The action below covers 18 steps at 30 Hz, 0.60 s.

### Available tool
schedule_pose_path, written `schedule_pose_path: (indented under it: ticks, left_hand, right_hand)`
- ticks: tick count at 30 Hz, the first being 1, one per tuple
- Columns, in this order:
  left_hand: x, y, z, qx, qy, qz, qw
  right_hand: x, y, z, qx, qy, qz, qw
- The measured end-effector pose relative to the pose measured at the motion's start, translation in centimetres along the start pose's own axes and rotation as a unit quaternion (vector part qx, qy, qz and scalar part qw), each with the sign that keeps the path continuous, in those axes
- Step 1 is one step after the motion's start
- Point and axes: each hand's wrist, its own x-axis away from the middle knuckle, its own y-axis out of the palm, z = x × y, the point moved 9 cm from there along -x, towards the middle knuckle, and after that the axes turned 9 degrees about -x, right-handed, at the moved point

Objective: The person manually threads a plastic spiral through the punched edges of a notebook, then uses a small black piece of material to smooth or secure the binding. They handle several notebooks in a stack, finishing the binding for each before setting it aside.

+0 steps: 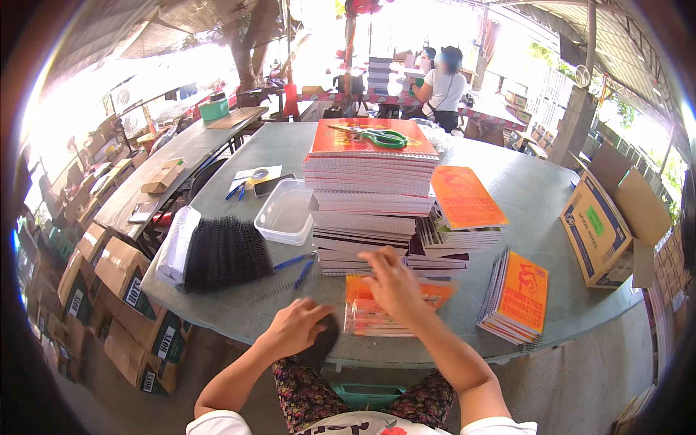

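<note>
My right hand point(394, 283) reaches forward, fingers spread, over a small pile of orange-covered notebooks point(377, 312) at the table's near edge; it touches the bottom of a tall stack of spiral notebooks point(370, 210). My left hand point(293, 326) curls around a dark object point(322, 341) at the table edge. Green-handled scissors point(380, 137) lie on top of the tall stack. A loose wire spiral point(279, 286) lies on the table between the hands and a black bundle of spiral bindings point(221, 252).
A clear plastic tub point(284, 214) and blue pens point(297, 262) lie left of the stack. More orange notebook piles point(516, 297) sit right, with an open cardboard box point(605, 228) beyond. Boxes are stacked on the floor at left point(123, 290). A person point(442, 83) stands far behind.
</note>
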Motion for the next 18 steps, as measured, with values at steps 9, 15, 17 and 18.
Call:
schedule_pose_path:
  ticks: [9, 15, 17, 18]
  left_hand:
    - [-2.6, -9.1, 2.6, 0.110, 0.025, 0.274, 0.955]
    - [-3.5, -7.4, 5.6, 0.062, 0.103, 0.301, 0.946]
    - [-2.1, -10.8, 4.8, 0.053, 0.069, 0.385, 0.919]
    - [-0.6, -13.1, 4.3, 0.044, 0.032, 0.462, 0.885]
  right_hand:
    - [2.8, -5.2, 4.6, 0.052, 0.097, -0.059, 0.992]
    - [3.2, -5.2, 4.2, 0.038, 0.032, -0.041, 0.998]
    - [3.9, -5.4, 5.4, 0.009, 0.085, -0.030, 0.996]
    - [4.0, -5.3, 5.4, 0.006, 0.090, -0.029, 0.995]
